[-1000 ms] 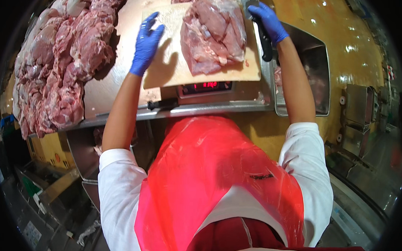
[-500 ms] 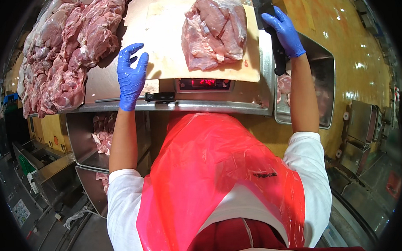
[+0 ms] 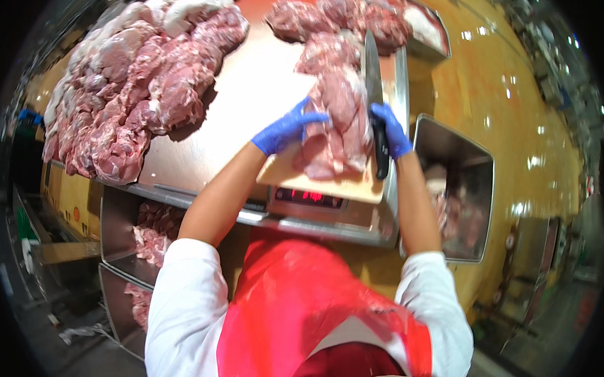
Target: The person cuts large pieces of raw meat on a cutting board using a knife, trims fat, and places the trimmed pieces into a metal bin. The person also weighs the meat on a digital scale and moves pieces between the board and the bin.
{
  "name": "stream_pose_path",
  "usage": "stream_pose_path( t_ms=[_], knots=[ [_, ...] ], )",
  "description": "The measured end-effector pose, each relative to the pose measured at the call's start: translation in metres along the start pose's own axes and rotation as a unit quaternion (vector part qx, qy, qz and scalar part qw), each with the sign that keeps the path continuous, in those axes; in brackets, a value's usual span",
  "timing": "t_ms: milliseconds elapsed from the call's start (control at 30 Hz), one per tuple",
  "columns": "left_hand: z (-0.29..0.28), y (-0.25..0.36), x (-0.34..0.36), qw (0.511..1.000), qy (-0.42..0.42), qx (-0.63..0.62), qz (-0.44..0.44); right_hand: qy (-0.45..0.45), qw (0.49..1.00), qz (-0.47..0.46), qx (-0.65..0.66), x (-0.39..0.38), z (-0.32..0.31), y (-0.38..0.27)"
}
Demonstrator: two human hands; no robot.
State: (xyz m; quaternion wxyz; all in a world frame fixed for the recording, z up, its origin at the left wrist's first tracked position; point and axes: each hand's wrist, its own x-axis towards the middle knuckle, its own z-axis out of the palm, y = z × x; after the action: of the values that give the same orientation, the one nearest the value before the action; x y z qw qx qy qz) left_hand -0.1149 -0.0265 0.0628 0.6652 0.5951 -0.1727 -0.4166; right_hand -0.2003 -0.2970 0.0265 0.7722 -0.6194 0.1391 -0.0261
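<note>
A slab of pale pink raw meat (image 3: 340, 130) lies on a cream cutting board (image 3: 335, 186), which rests over a scale with a red lit display (image 3: 309, 197). My left hand (image 3: 286, 129), in a blue glove, reaches in from the left with thumb and fingers apart, its fingertips at the meat's left edge. On the other side, my gloved right hand (image 3: 394, 133) is closed on the black handle of a large knife (image 3: 373, 73). The blade points away from me along the meat's right side. My right palm and some fingers are partly hidden.
A big heap of raw meat (image 3: 145, 81) covers the table's left side; more pieces (image 3: 329, 16) lie at the back. Metal bins holding meat stand below the table at left (image 3: 110, 225) and right (image 3: 478, 182). A thin rod (image 3: 172, 190) lies near the front edge.
My left hand has moved right, onto the meat's edge. My right hand has brought the knife in beside the meat. The view has shifted and now takes in more of the table's far side.
</note>
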Motion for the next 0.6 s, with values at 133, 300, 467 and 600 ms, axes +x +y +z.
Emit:
stream_pose_path(
  t_ms=[133, 300, 467, 600],
  knots=[
    [0.023, -0.043, 0.0, 0.984, 0.025, -0.169, 0.051, -0.035, 0.993, 0.002, 0.111, -0.023, 0.017, 0.007],
    [0.024, -0.043, -0.044, 0.988, 0.019, -0.076, 0.135, -0.053, 0.988, 0.056, 0.134, -0.054, 0.029, 0.007],
    [-0.004, -0.1, -0.153, 0.961, 0.114, -0.103, 0.231, -0.083, 0.991, 0.073, 0.07, -0.101, 0.111, 0.027],
    [-0.054, -0.143, -0.314, 0.917, 0.291, -0.07, 0.263, -0.242, 0.96, 0.119, 0.073, -0.152, 0.267, 0.057]
  ],
)
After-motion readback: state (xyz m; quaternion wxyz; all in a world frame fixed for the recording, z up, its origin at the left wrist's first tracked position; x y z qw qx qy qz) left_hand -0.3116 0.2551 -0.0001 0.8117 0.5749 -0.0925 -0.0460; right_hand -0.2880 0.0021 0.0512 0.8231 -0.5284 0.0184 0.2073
